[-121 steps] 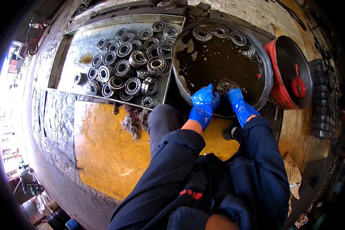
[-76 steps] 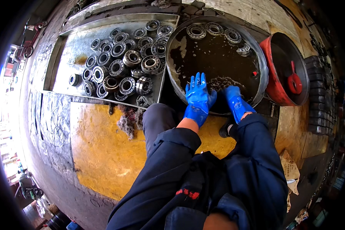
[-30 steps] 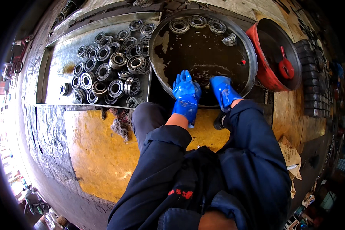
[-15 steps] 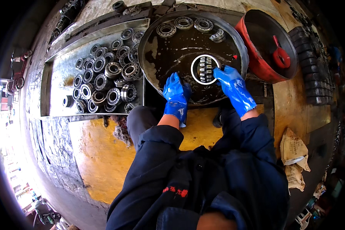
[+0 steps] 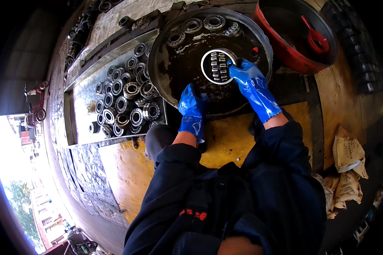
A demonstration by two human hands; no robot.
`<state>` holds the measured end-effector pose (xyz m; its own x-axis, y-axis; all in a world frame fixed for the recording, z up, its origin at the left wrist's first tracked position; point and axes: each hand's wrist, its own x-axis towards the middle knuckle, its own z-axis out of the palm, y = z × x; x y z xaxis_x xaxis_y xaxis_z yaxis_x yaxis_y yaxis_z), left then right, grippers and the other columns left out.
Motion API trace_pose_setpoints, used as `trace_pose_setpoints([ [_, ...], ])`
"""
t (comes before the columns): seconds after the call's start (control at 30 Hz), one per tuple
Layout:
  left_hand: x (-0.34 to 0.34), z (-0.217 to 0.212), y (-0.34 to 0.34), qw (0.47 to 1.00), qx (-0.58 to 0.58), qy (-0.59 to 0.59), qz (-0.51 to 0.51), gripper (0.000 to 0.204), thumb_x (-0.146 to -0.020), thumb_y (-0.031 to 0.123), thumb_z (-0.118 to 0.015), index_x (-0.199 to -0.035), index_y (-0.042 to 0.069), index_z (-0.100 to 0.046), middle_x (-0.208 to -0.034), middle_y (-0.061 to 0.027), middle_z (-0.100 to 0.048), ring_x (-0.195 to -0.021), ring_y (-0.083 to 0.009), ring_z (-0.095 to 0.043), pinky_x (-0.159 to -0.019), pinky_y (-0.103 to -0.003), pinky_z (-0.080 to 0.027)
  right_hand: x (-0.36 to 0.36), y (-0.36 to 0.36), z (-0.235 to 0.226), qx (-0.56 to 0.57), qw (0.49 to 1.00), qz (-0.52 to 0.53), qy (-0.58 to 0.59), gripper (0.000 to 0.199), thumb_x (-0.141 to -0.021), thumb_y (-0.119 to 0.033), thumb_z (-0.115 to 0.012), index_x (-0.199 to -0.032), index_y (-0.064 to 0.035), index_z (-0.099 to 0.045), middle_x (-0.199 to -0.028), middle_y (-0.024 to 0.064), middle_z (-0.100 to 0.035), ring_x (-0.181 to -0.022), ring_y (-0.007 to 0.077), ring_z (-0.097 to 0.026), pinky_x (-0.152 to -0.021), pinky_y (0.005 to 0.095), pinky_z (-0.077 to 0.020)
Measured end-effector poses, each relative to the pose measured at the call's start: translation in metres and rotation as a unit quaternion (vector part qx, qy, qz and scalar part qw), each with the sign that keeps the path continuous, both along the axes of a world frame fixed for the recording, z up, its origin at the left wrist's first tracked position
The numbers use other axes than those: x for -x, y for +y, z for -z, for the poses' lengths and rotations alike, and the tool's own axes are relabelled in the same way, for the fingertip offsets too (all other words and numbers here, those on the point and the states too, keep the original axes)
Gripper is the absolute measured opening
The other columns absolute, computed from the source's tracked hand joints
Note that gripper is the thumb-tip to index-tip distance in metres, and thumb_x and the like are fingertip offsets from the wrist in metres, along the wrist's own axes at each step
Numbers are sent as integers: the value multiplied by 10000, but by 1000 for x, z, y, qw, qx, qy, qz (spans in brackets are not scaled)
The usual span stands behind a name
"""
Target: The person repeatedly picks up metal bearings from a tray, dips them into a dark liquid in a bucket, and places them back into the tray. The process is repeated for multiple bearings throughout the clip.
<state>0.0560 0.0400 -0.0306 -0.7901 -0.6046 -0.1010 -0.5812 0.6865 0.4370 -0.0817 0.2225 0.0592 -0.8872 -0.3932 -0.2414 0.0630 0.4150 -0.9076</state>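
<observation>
Right hand (image 5: 252, 85), blue glove, grip clamped on the rim of a large roller bearing (image 5: 218, 66), held tilted over the middle of the round dark basin (image 5: 166, 85). Left hand (image 5: 192, 109), also gloved, rests at the basin's near rim; can't tell its grip. Smaller bearings (image 5: 200, 24) along the basin's far rim. Tray of bearings (image 5: 125, 100) left of basin, red tub (image 5: 302, 59) right of it.

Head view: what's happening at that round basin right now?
A person in blue gloves works over a round dark basin of oily liquid. The right hand grips a large roller bearing by its edge, tilted up. The left hand rests at the basin's near rim. More bearings fill the metal tray alongside.
</observation>
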Motion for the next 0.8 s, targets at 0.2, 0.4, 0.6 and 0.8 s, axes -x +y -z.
trace_pose_setpoints([
  [0.2,0,0,-3,1000,16,12,5,708,-830,358,-701,-1433,32,-525,-1441,-191,-569,-1329,-341,-547,-1098,-421,-463,3,-2,11,177,982,27,-65,358,-923,-244,-677,-1195,-11,-692,-952,82,-721,-790,138,-640,-724,285,-515],
  [0.4,15,-21,-10,995,-72,-47,41,694,-830,418,-734,-1388,41,-564,-1330,-221,-642,-1226,-391,-618,-1042,-436,-501,14,3,27,190,975,68,-92,415,-860,-286,-685,-1139,20,-710,-902,118,-728,-801,201,-667,-771,327,-516],
  [0.6,34,-33,-50,951,-241,195,12,527,-893,297,-738,-1310,4,-603,-1219,-175,-698,-1104,-290,-677,-964,-379,-524,13,-7,29,228,963,83,-120,418,-866,-305,-713,-1149,2,-719,-972,126,-736,-875,217,-674,-846,334,-509],
  [0.8,52,-38,-75,896,-383,223,-4,326,-961,243,-681,-1163,-12,-666,-974,-56,-650,-852,-182,-616,-788,-322,-526,8,-9,24,218,967,72,-112,417,-859,-287,-722,-1164,-2,-719,-1034,139,-742,-956,219,-676,-905,332,-496],
])
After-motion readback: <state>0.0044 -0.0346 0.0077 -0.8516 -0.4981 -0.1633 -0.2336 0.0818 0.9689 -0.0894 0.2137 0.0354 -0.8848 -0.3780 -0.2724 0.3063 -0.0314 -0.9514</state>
